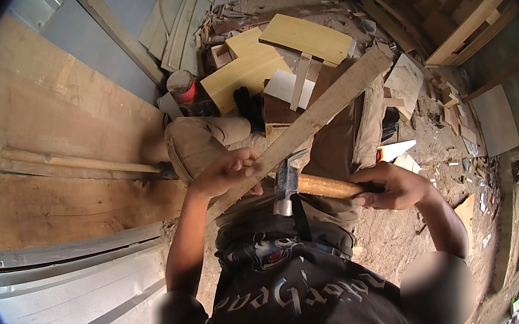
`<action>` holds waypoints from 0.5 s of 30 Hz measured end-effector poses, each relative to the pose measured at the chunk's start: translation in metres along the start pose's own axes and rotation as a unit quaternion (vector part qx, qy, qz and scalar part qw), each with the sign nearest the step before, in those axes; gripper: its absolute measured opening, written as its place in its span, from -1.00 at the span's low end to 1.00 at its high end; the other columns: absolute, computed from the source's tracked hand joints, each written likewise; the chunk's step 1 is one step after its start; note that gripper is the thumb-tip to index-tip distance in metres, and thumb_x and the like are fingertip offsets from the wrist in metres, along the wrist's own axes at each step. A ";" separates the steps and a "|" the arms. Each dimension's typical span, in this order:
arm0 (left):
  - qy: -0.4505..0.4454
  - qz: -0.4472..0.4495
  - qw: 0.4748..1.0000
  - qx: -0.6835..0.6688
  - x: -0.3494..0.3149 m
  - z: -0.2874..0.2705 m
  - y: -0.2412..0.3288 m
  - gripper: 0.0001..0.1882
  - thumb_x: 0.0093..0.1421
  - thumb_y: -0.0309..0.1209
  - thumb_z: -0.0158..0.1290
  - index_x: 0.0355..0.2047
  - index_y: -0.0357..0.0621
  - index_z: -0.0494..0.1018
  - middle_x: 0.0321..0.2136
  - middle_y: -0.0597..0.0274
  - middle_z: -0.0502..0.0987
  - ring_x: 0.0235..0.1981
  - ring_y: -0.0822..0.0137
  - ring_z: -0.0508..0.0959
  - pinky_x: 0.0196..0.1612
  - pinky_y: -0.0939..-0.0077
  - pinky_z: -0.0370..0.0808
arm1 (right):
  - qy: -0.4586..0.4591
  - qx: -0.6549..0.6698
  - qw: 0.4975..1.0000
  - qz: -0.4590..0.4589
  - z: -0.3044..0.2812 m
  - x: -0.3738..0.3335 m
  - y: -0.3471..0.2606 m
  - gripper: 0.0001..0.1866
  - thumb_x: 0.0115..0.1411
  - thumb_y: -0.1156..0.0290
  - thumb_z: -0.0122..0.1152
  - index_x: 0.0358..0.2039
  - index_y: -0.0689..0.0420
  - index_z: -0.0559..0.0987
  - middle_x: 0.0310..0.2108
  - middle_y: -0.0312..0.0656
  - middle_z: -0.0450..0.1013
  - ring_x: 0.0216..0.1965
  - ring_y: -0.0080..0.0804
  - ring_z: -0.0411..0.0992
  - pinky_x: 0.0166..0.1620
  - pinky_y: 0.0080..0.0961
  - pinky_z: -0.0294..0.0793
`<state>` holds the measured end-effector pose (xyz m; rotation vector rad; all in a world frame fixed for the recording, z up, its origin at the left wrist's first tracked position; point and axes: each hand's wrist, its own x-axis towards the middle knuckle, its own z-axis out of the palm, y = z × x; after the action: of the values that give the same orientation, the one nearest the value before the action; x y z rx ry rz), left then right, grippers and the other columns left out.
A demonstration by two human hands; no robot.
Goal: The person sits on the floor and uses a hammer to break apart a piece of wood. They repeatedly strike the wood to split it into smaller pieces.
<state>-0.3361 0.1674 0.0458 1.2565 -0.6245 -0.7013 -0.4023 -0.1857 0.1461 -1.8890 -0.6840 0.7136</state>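
Note:
My right hand [392, 186] is wrapped round the wooden handle of a claw hammer [324, 186]. The hammer's metal head points left, over my lap, with its claw up and its striking face toward me. A long, flat wooden plank [324, 112] runs slantwise across my legs, from near my left wrist to the far right. My left hand [229, 171] grips this plank near its lower end, fingers bent around its edge. The hammer head lies close to the plank's near edge; whether they touch I cannot tell.
Yellow boards [305, 36] and a white piece lie beyond my knees. A red can [181, 86] stands by my left knee. A handsaw [395, 150] with a white blade lies right of my leg. Wood scraps litter the floor; a large panel [83, 203] leans at left.

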 end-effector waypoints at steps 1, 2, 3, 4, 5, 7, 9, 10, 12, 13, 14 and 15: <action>-0.027 -0.026 0.999 0.036 -0.006 -0.009 -0.008 -0.66 0.31 -0.17 0.00 -0.22 -0.27 0.40 -0.47 0.18 0.53 -0.51 0.45 0.57 -0.44 0.62 0.50 | 0.011 0.005 1.000 0.019 -0.003 -0.002 -0.004 -0.61 0.25 0.30 0.20 -0.05 0.34 0.48 -0.51 -0.18 0.46 -0.49 -0.55 0.38 -0.42 -0.51 0.34; -0.058 -0.050 0.995 0.070 -0.008 -0.014 -0.012 -0.64 0.31 -0.15 0.00 -0.23 -0.28 0.42 -0.48 0.18 0.53 -0.51 0.44 0.58 -0.44 0.61 0.50 | 0.025 0.008 0.999 0.042 -0.007 -0.006 -0.007 -0.61 0.24 0.30 0.20 -0.05 0.34 0.48 -0.51 -0.19 0.46 -0.48 -0.55 0.38 -0.42 -0.52 0.34; -0.057 -0.112 0.991 0.040 -0.012 -0.016 -0.016 -0.64 0.31 -0.15 0.01 -0.28 -0.28 0.42 -0.53 0.21 0.52 -0.55 0.45 0.56 -0.47 0.61 0.49 | 0.039 0.012 0.997 0.064 -0.011 -0.010 -0.009 -0.61 0.24 0.30 0.20 -0.05 0.34 0.48 -0.51 -0.20 0.46 -0.48 -0.55 0.38 -0.42 -0.52 0.35; -0.056 -0.173 0.983 0.010 -0.019 -0.015 -0.020 -0.63 0.30 -0.14 0.01 -0.32 -0.28 0.43 -0.58 0.24 0.50 -0.59 0.47 0.54 -0.50 0.61 0.47 | 0.059 0.034 0.996 0.050 -0.013 -0.014 -0.004 -0.59 0.24 0.34 0.21 0.01 0.34 0.45 -0.52 -0.24 0.44 -0.51 -0.59 0.35 -0.45 -0.54 0.35; -0.057 -0.236 0.970 -0.021 -0.022 -0.011 -0.024 -0.62 0.30 -0.14 0.01 -0.37 -0.28 0.44 -0.62 0.26 0.49 -0.63 0.48 0.52 -0.53 0.61 0.46 | 0.055 0.072 0.992 0.088 -0.015 -0.018 -0.006 -0.58 0.23 0.35 0.20 0.03 0.34 0.44 -0.53 -0.26 0.43 -0.54 -0.61 0.34 -0.47 -0.55 0.35; -0.010 -0.193 0.981 0.007 -0.021 -0.006 -0.030 -0.61 0.31 -0.13 -0.01 -0.48 -0.23 0.42 -0.76 0.37 0.38 -0.75 0.54 0.38 -0.65 0.62 0.32 | 0.048 0.146 0.975 0.163 -0.024 -0.021 -0.010 -0.55 0.23 0.37 0.20 0.07 0.33 0.42 -0.55 -0.29 0.40 -0.58 -0.64 0.30 -0.51 -0.57 0.34; 0.049 -0.168 0.983 0.055 -0.021 -0.007 -0.039 -0.59 0.32 -0.12 -0.02 -0.51 -0.20 0.40 -0.78 0.39 0.34 -0.77 0.56 0.33 -0.69 0.63 0.26 | 0.035 0.161 0.976 0.143 -0.025 -0.024 -0.008 -0.48 0.25 0.34 0.17 0.15 0.32 0.34 -0.58 -0.33 0.33 -0.64 -0.67 0.25 -0.58 -0.61 0.29; 0.099 -0.133 0.980 0.111 -0.022 -0.008 -0.049 -0.59 0.33 -0.12 -0.03 -0.53 -0.18 0.37 -0.79 0.40 0.30 -0.78 0.58 0.29 -0.70 0.65 0.22 | 0.046 0.182 0.972 0.142 -0.022 -0.025 -0.010 -0.47 0.25 0.33 0.16 0.16 0.32 0.33 -0.58 -0.34 0.32 -0.64 -0.67 0.25 -0.59 -0.62 0.28; 0.154 -0.101 0.981 0.061 -0.019 -0.006 -0.038 -0.58 0.34 -0.11 -0.06 -0.55 -0.17 0.35 -0.80 0.41 0.26 -0.78 0.59 0.27 -0.70 0.66 0.21 | 0.074 0.229 0.962 0.127 -0.020 -0.029 -0.010 -0.46 0.26 0.32 0.14 0.16 0.36 0.30 -0.56 -0.32 0.31 -0.68 -0.68 0.24 -0.64 -0.66 0.25; 0.182 -0.085 0.979 0.036 -0.018 -0.006 -0.034 -0.57 0.34 -0.11 -0.07 -0.55 -0.17 0.33 -0.81 0.42 0.24 -0.79 0.60 0.26 -0.71 0.67 0.21 | 0.089 0.254 0.956 0.113 -0.021 -0.031 -0.008 -0.46 0.26 0.33 0.14 0.14 0.41 0.29 -0.55 -0.30 0.31 -0.70 -0.69 0.23 -0.68 -0.70 0.22; 0.205 -0.079 0.975 0.018 -0.021 -0.008 -0.033 -0.53 0.36 -0.07 -0.12 -0.55 -0.18 0.30 -0.81 0.41 0.21 -0.80 0.58 0.24 -0.72 0.67 0.20 | 0.104 0.278 0.950 0.098 -0.021 -0.031 -0.005 -0.46 0.26 0.35 0.13 0.12 0.46 0.28 -0.53 -0.27 0.32 -0.73 -0.70 0.22 -0.73 -0.73 0.20; 0.199 -0.068 0.977 -0.015 -0.024 -0.012 -0.034 -0.52 0.36 -0.05 -0.14 -0.55 -0.19 0.30 -0.80 0.40 0.22 -0.80 0.57 0.24 -0.72 0.67 0.21 | 0.109 0.288 0.946 0.100 -0.019 -0.031 -0.004 -0.45 0.26 0.34 0.13 0.13 0.46 0.27 -0.52 -0.27 0.32 -0.74 -0.70 0.22 -0.74 -0.74 0.19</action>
<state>-0.3469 0.1881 0.0093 1.3729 -0.1986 -0.5459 -0.4096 -0.2180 0.1623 -1.4682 -0.1154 0.7225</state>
